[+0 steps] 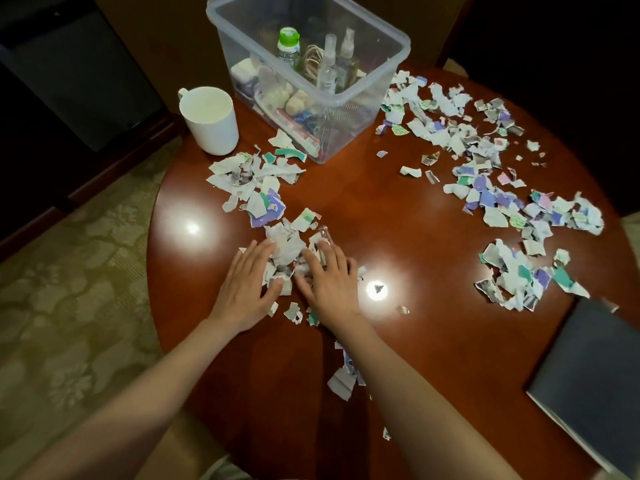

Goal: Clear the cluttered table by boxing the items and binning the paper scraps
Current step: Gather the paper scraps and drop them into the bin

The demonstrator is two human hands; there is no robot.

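Observation:
Torn paper scraps cover a round red-brown table (398, 220). A small heap of scraps (289, 247) lies between my hands at the table's near left. My left hand (249, 282) lies flat with straight fingers against the heap's left side. My right hand (327, 282) rests on the heap's right side, fingers spread over the scraps. A wider band of scraps (485, 168) runs across the right half. A clear plastic box (381, 109) at the back holds bottles, sprays and small items.
A white mug (209, 119) stands left of the box near the table's edge. A dark notebook (588, 368) lies at the near right edge. More scraps (252, 181) sit in front of the mug. Carpet lies to the left, dark furniture behind.

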